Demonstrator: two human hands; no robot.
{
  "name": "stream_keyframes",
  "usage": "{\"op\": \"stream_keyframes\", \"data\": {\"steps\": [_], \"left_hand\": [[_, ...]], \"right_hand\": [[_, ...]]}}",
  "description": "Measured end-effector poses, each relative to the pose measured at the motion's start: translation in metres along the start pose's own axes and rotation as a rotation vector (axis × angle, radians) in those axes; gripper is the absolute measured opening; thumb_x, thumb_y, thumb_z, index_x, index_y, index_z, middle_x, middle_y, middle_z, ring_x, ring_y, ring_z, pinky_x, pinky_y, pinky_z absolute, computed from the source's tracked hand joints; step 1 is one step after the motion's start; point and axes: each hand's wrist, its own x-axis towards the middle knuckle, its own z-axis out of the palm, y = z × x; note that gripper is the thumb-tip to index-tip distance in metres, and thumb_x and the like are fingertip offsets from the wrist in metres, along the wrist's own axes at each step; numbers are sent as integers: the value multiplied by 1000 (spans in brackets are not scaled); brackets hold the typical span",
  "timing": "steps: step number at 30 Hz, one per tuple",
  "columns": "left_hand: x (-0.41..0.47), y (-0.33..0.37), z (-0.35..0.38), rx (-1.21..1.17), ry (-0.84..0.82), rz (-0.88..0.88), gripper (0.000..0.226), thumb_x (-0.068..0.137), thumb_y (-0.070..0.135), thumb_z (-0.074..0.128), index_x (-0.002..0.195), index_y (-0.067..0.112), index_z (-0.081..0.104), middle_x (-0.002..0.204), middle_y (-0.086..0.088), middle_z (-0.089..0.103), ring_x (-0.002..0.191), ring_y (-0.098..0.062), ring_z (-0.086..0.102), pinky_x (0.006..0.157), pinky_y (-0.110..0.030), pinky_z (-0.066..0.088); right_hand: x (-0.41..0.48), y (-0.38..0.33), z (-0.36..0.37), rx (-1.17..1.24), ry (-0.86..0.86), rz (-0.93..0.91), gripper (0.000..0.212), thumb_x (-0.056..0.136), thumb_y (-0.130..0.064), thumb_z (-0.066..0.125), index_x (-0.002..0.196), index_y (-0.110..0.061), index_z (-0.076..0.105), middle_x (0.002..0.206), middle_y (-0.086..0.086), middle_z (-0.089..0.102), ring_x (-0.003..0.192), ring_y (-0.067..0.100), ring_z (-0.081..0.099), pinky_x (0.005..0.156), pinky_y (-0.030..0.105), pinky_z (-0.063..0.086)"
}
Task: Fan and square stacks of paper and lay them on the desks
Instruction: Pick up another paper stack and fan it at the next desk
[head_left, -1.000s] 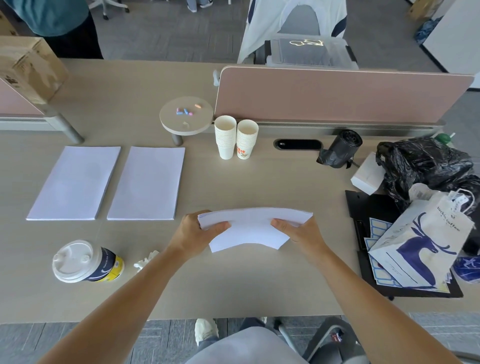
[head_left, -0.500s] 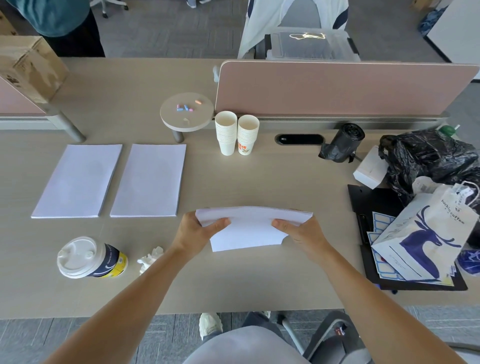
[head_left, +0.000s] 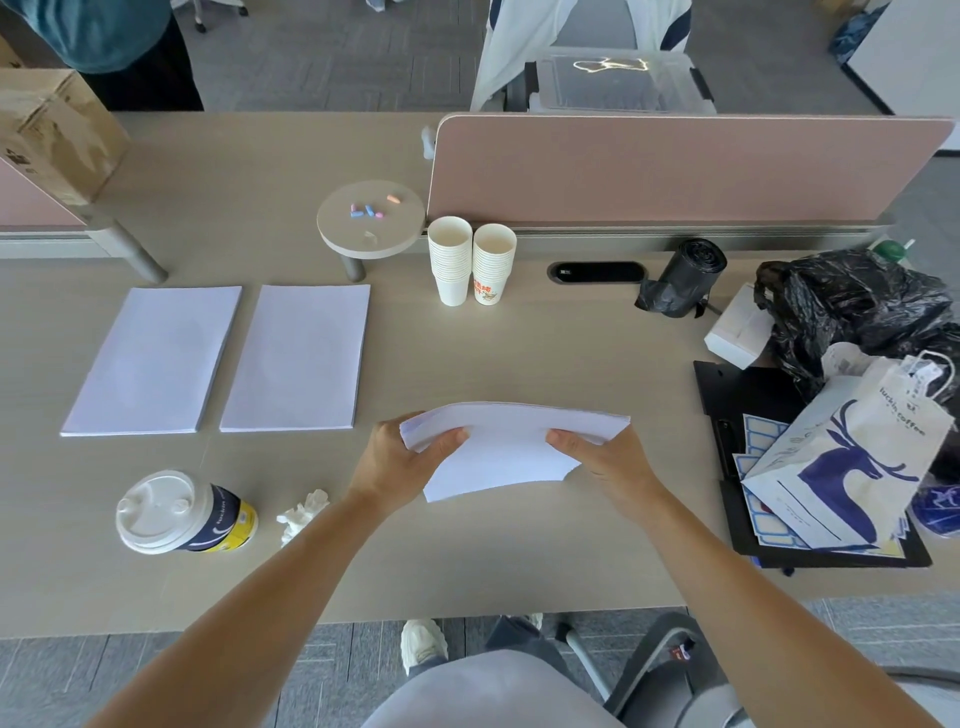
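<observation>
Head view: the left hand (head_left: 397, 460) grips the left end of a paper stack (head_left: 511, 449), thumb on top, and the right hand (head_left: 610, 457) grips the right end the same way. The stack is bowed upward between them, above the desk (head_left: 519, 353) near its front edge. Two more paper stacks (head_left: 156, 361) (head_left: 298, 358) lie flat side by side at the left. A lidded coffee cup (head_left: 182, 514) lies on its side nearer the front, a crumpled tissue (head_left: 304, 514) just beside it.

Both forearms outstretched, left hand (head_left: 399, 460) and right hand (head_left: 612, 458) (thumbs on top) pinching the paper stack (head_left: 504, 448).
</observation>
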Motion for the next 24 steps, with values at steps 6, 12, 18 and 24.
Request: {"op": "stream_keyframes", "data": {"steps": [6,12,18,24], "left_hand": [[4,4,-1,1,51,35,30,67,65,73,83,39,75,88,-22,71,73,-29,64,75,-54,54],[4,-21,-1,87,-34,11,59,66,76,67,92,23,76,87,-4,75,86,-27,70,77,-48,56],[6,-5,-3,114,46,97,23,71,67,63,87,52,68,85,-9,74,81,-27,69,69,-38,56],[23,49,-28,69,74,133,21,83,37,76,68,24,68,60,16,68,57,-4,65,56,-28,54]], "right_hand": [[-2,-1,2,-2,90,-49,23,79,-6,80,85,-28,80,95,-3,78,95,15,73,87,31,57],[-5,5,5,-11,78,19,19,73,-16,83,89,-27,80,100,1,78,99,20,73,89,38,57],[0,-13,9,-52,72,-15,30,83,-6,77,87,-36,79,97,-7,78,95,14,73,84,31,56],[11,-66,8,-182,170,-163,12,91,-20,68,85,-29,74,88,-7,78,85,12,73,75,34,55]]}}
